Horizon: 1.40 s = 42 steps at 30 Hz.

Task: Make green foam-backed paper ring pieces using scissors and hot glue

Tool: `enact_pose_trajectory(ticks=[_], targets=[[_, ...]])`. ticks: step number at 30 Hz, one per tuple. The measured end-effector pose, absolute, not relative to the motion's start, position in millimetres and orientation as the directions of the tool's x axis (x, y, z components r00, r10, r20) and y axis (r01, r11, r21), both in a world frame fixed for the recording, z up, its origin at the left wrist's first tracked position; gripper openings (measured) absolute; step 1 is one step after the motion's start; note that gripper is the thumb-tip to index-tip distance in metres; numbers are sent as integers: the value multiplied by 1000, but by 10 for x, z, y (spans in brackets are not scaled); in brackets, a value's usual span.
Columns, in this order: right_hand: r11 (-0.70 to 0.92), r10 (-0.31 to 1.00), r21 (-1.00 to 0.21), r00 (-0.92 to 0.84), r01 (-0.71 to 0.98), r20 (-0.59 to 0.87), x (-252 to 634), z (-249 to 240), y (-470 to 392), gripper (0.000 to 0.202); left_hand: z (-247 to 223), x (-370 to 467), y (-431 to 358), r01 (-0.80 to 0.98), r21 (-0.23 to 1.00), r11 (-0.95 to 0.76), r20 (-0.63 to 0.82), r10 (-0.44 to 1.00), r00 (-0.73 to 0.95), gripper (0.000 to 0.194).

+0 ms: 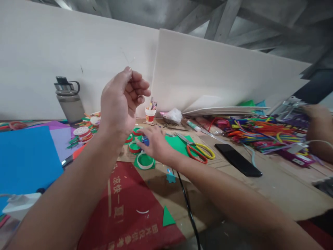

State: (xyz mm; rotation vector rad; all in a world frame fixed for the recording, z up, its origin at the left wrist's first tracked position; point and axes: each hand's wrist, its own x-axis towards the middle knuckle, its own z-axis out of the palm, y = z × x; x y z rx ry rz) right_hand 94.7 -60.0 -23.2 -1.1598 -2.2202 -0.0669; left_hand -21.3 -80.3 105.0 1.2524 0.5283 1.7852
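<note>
My left hand is raised before the white board, thumb and forefinger pinched on a thin, clear strand. Lower down, my right hand reaches over the table with fingers curled around a small blue object, mostly hidden by the hand. Close by are several round pieces with green bases and red or white rims, among them a white-rimmed ring on green sheet. Right of that hand, scissors with red and yellow handles lie on a green sheet.
A water bottle, blue sheet and ribbon spool are at left. A black phone and colourful pipe cleaners lie at right. A black cord runs toward me. Another person's arm enters at far right.
</note>
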Motion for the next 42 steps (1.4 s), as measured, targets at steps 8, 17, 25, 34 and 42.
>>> enact_pose_trajectory(ticks=[8,17,25,34,42], targets=[[293,904,-318,-153,902,399,2103,-453,-344,33,813,-102,-653,-366,806,-465,485,874,-41,18],[184,956,-300,-99,936,278,2040,-765,-330,55,954,-383,-516,-310,796,-520,480,854,-201,18],[120,970,-448,-7,886,244,2080,-813,-183,65,851,-266,-512,-285,817,-501,481,865,-143,17],[187,949,-671,45,717,312,2154,-744,-192,34,782,-285,-424,-245,843,-478,461,878,-127,18],[270,912,-737,81,620,403,2203,-670,-201,23,625,-265,-328,-196,873,-446,437,895,-91,13]])
